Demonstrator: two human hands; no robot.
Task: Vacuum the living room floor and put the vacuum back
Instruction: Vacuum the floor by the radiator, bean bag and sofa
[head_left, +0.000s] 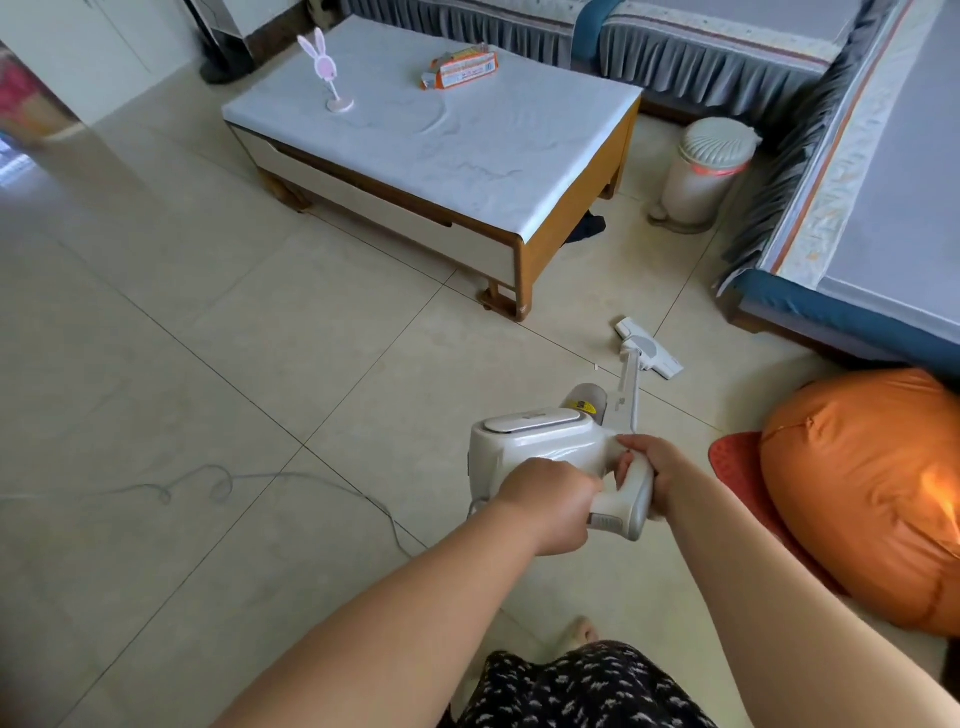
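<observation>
I hold a white stick vacuum over the beige tiled floor. My left hand grips the lower part of its handle, and my right hand is wrapped round the handle's upper part. The tube runs forward to the floor head, which lies flat on the tiles between the coffee table and the sofa. A thin grey power cord trails from the vacuum across the floor to the left.
A round white bin stands in the corner between table and sofas. An orange cushion on a red mat lies at the right. A dark cloth lies beside the table. A bunny stand and an orange packet sit on the tabletop.
</observation>
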